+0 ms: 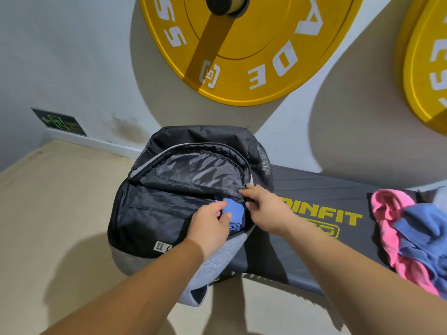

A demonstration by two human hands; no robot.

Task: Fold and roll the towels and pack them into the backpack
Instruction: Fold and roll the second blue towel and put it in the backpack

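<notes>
A black and grey backpack (pixel 154 213) lies open on the left end of a black bench (pixel 314 189), its dark lining showing. My left hand (pixel 210 223) grips a rolled blue towel (pixel 234 208) at the backpack's opening, half inside. My right hand (pixel 262 204) pinches the edge of the opening by the zipper, just right of the towel. At the bench's right end lie a crumpled pink towel (pixel 389 218) and a crumpled blue towel (pixel 425 228), unfolded and overlapping.
Two yellow weight plates (pixel 242 56) (pixel 425 68) hang on the white wall behind the bench. A green exit sign (pixel 59 122) sits low on the wall at left. Beige floor (pixel 48 213) spreads left of and below the bench.
</notes>
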